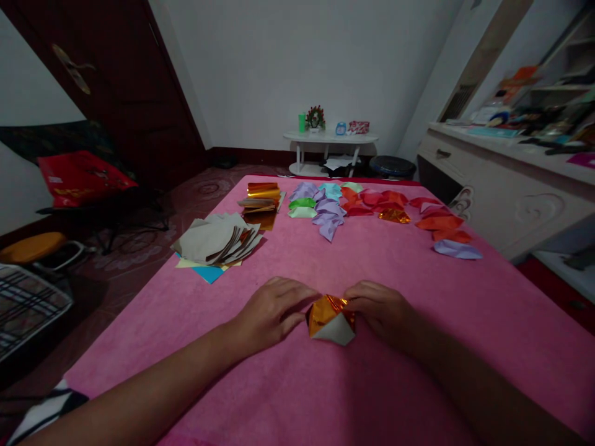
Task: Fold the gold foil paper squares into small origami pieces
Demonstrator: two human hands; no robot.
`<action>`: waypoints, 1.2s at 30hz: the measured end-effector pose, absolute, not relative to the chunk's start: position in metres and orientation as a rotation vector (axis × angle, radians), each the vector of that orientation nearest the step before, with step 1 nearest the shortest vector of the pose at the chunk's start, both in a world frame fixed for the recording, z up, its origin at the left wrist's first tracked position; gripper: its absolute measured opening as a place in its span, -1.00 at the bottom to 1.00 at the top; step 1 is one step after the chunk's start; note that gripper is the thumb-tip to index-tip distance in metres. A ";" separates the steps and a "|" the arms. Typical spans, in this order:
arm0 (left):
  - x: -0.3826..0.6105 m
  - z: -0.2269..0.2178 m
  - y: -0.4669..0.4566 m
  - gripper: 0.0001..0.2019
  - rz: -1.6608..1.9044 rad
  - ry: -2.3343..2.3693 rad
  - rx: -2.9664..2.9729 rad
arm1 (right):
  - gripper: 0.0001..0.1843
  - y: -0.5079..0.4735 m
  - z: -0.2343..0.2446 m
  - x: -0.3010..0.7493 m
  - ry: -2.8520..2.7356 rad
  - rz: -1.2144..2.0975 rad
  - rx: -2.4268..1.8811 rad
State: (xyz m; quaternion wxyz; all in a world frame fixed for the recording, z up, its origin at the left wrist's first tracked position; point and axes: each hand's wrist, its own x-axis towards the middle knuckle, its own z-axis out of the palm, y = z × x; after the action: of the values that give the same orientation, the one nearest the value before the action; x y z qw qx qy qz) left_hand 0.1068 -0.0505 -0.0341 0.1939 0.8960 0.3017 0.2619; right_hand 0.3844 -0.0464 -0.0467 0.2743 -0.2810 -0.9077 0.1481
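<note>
Foil piece (pixel 325 319): folded, orange, pale underside showing on the near flap; at the near middle of the pink surface (pixel 372 260), between both hands. Left hand (pixel 276 310) grips its left edge by thumb and fingertips; right hand (pixel 383 310) pinches its upper right edge. Right thumb mostly hidden by its own fingers; underside of the piece not visible, so contact with the cloth cannot be told. Forearms cut off by the frame, as is the surface's near edge.

Left, beyond the hand: grey-backed sheets (pixel 214 240), fanned, partly covering blue and yellow paper; just behind, a foil stack (pixel 261 201). Far side: lilac, green, red and orange folded pieces (pixel 330 214), overlapping, count uncertain; more at right (pixel 444 229).

Room: dim. White stand (pixel 331 137) against the wall, small items on it; stool (pixel 393 167) beside it, partly hidden. Red bag (pixel 83 176) on a chair at left, dark door (pixel 116 80) behind. Cabinet (pixel 511 186) at right, cut by the frame; clutter on top too blurred to identify.
</note>
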 end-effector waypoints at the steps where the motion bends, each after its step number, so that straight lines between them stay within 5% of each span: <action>1: 0.107 -0.034 -0.052 -0.69 0.751 0.852 2.546 | -0.71 -0.047 -0.047 0.384 -2.435 0.411 -0.766; 8: 0.109 -0.030 -0.066 -0.78 0.836 0.807 2.654 | -0.70 -0.054 -0.045 0.381 -2.416 0.423 -0.776; 16: 0.117 -0.031 -0.073 -0.58 0.657 0.743 2.750 | -0.70 -0.059 -0.040 0.379 -2.426 0.408 -0.801; 23: 0.128 -0.038 -0.079 -0.80 0.634 0.816 2.843 | -0.72 -0.060 -0.039 0.381 -2.447 0.427 -0.832; 36: 0.114 -0.045 -0.055 -0.88 0.758 0.692 2.316 | -0.83 -0.062 -0.040 0.377 -2.476 0.325 -0.836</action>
State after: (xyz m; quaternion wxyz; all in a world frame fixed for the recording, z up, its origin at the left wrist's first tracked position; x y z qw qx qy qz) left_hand 0.1137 -0.0545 -0.0454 0.2994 0.8723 0.2605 0.2856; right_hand 0.3770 -0.0624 -0.0398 0.2514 -0.3073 -0.9100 0.1196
